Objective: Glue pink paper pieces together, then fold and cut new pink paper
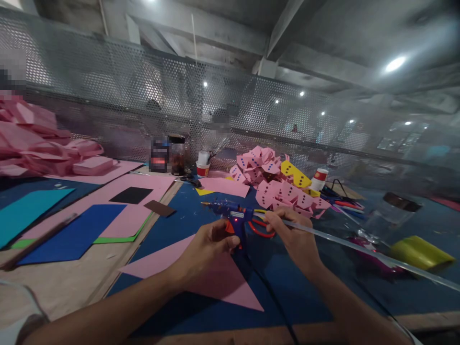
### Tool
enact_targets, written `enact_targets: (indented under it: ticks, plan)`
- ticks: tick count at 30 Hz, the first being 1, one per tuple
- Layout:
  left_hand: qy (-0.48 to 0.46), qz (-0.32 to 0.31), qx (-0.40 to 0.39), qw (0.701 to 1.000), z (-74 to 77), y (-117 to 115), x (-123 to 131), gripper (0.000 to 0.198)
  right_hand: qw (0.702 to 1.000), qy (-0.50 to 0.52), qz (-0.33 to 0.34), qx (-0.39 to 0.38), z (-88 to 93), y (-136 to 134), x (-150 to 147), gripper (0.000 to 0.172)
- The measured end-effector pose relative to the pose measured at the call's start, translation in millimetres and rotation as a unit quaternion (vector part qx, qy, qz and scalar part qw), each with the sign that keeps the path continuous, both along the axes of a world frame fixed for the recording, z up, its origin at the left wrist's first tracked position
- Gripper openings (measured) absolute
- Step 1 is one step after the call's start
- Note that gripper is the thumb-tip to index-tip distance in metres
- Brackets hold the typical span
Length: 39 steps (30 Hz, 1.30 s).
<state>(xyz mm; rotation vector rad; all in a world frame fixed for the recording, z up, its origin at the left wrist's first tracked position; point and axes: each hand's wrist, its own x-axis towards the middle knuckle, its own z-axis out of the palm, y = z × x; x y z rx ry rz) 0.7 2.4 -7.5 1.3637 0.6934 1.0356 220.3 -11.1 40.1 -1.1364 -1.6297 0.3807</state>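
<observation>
My left hand (212, 244) is closed round the handle of a blue hot glue gun (233, 213), whose nozzle points left and whose small red light is lit. A long translucent glue stick (345, 244) runs from near the back of the gun out to the right edge. My right hand (296, 235) pinches this stick close to the gun; whether its tip is inside the gun I cannot tell. Beneath my left hand lies a pink triangular sheet (230, 287). Behind the gun, red-handled scissors or pliers (260, 230) show partly. The gun's black cord (273, 292) trails toward the front edge.
Pink pieces with dark dots (287, 191) are heaped at the back, beside a yellow dotted piece (295, 173). Blue sheet (75, 235), pink sheets and a large pink pile (36, 139) lie left. A clear jar (390, 215) and yellow roll (422, 254) stand right. Perforated metal panels (172, 91) border the back.
</observation>
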Motion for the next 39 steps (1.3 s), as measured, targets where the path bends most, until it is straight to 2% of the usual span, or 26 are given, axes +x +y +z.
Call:
enact_targets:
  ticks: [4, 19, 39]
  plan:
    - [-0.006, -0.004, 0.003, 1.000, -2.5, 1.1, -0.5, 0.039, 1.000, 0.007, 0.001, -0.002, -0.5, 0.7, -0.3, 0.035]
    - [0.001, -0.008, -0.004, 1.000, 3.8, -2.5, -0.6, 0.040, 1.000, 0.019, -0.004, 0.006, 2.4, -1.6, -3.8, 0.037]
    - [0.008, -0.002, -0.013, 1.000, 3.2, -2.7, -0.9, 0.042, 1.000, 0.030, 0.003, 0.004, -2.9, 1.0, -1.8, 0.040]
